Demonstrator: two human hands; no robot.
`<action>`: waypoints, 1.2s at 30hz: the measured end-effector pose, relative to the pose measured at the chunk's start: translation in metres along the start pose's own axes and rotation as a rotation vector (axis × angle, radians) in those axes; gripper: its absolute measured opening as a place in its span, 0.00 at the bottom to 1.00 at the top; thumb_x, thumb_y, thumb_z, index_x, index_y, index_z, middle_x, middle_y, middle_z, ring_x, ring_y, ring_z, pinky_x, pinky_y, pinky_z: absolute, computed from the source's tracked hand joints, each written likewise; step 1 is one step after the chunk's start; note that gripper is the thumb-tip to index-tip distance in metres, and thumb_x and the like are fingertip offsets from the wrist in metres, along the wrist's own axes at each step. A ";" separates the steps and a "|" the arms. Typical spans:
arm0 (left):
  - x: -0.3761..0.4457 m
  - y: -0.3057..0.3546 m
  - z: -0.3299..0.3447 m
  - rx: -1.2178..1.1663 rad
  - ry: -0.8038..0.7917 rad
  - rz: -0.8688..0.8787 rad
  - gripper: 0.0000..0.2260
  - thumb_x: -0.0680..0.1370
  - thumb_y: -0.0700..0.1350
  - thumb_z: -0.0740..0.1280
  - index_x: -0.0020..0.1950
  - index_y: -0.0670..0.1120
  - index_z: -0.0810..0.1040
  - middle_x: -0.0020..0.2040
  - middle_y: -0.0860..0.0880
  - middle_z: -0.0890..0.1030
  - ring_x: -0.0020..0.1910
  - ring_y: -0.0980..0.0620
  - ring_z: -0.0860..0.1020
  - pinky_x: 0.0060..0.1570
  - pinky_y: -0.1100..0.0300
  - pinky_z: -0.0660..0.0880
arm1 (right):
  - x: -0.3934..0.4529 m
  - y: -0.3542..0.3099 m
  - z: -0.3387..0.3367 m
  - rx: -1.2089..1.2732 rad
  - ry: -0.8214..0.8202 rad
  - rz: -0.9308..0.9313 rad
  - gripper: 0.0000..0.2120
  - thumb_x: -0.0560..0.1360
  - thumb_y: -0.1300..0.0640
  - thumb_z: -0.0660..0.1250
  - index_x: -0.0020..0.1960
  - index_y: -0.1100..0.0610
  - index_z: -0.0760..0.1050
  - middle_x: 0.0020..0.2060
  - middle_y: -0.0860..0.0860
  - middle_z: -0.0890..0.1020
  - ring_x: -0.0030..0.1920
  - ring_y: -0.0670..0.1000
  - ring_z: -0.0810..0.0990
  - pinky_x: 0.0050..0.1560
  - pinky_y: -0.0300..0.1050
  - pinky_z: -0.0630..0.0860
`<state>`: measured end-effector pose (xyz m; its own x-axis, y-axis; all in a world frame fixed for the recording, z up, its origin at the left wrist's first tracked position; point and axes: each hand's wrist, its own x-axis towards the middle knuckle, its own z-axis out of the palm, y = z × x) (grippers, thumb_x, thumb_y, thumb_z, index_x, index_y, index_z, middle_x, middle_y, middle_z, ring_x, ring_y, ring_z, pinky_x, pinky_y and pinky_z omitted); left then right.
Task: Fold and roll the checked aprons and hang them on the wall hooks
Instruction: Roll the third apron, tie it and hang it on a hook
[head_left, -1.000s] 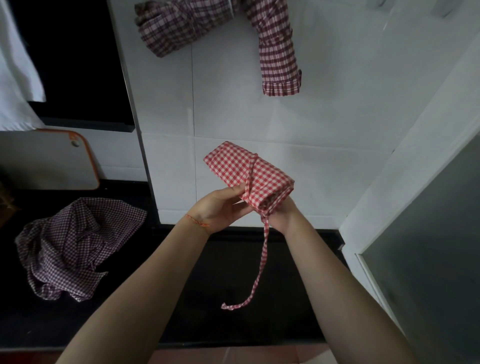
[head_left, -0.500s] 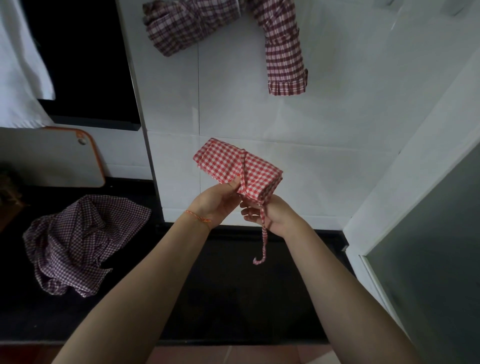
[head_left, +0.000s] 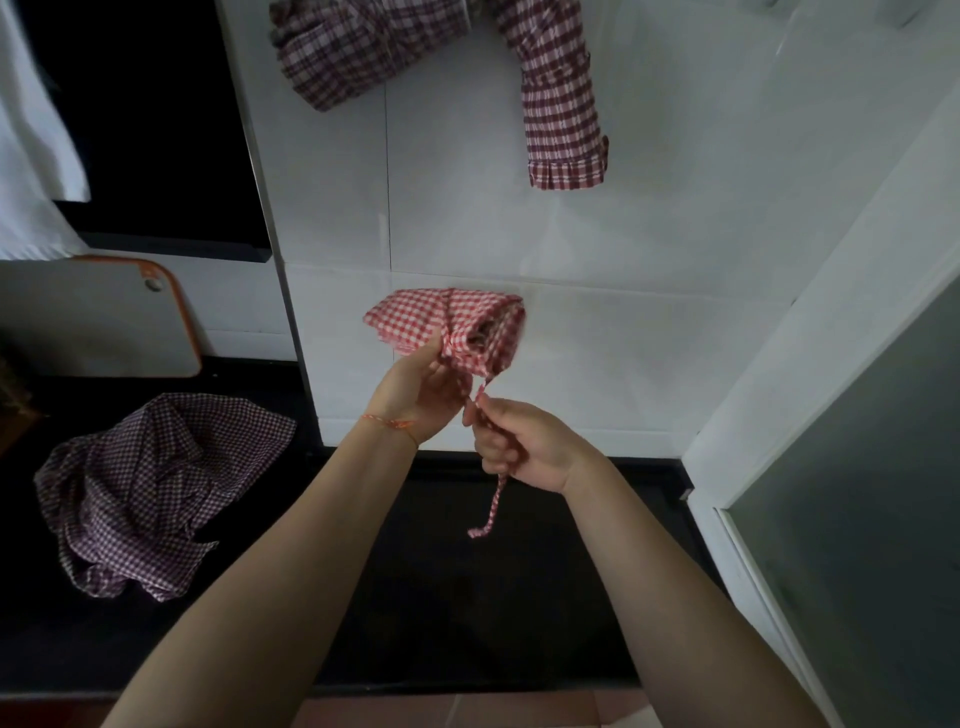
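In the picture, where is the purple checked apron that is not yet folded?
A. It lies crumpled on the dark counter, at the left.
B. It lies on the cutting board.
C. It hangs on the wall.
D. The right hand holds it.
A: the purple apron lies crumpled on the dark counter at the left, while the hands hold only the red apron and its strap.

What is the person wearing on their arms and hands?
Almost nothing. Both forearms are bare, with no sleeves showing right down to the bottom of the picture. The left hand has a thin orange-red thread bracelet tied round its wrist, with a small knot in it. The right hand has no bracelet or watch on its wrist. No gloves on either hand, and no rings that I can make out.
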<state>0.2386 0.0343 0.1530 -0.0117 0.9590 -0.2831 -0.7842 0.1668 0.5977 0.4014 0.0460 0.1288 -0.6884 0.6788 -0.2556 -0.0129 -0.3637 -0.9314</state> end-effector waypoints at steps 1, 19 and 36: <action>-0.003 -0.001 0.002 0.066 -0.064 -0.024 0.13 0.81 0.48 0.65 0.41 0.42 0.79 0.35 0.48 0.78 0.36 0.51 0.77 0.47 0.58 0.73 | 0.002 0.000 -0.002 -0.044 0.001 0.026 0.18 0.82 0.47 0.60 0.40 0.56 0.76 0.28 0.49 0.62 0.28 0.47 0.57 0.31 0.40 0.60; 0.007 0.001 -0.017 0.896 0.060 -0.121 0.21 0.70 0.51 0.78 0.54 0.38 0.81 0.39 0.49 0.78 0.34 0.56 0.70 0.26 0.65 0.63 | 0.005 -0.061 -0.065 -0.294 0.361 0.225 0.17 0.83 0.50 0.62 0.37 0.55 0.67 0.25 0.47 0.62 0.22 0.44 0.56 0.21 0.36 0.54; 0.054 -0.093 -0.032 1.272 0.111 -0.051 0.14 0.74 0.48 0.74 0.45 0.36 0.82 0.39 0.45 0.82 0.39 0.49 0.80 0.41 0.58 0.77 | 0.010 -0.001 -0.041 -1.036 0.319 0.075 0.19 0.79 0.58 0.62 0.30 0.56 0.65 0.28 0.51 0.67 0.30 0.48 0.66 0.34 0.44 0.62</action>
<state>0.2909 0.0633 0.0587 -0.0994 0.9310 -0.3511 0.3576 0.3627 0.8606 0.4245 0.0790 0.1163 -0.4395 0.8664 -0.2371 0.7425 0.2019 -0.6386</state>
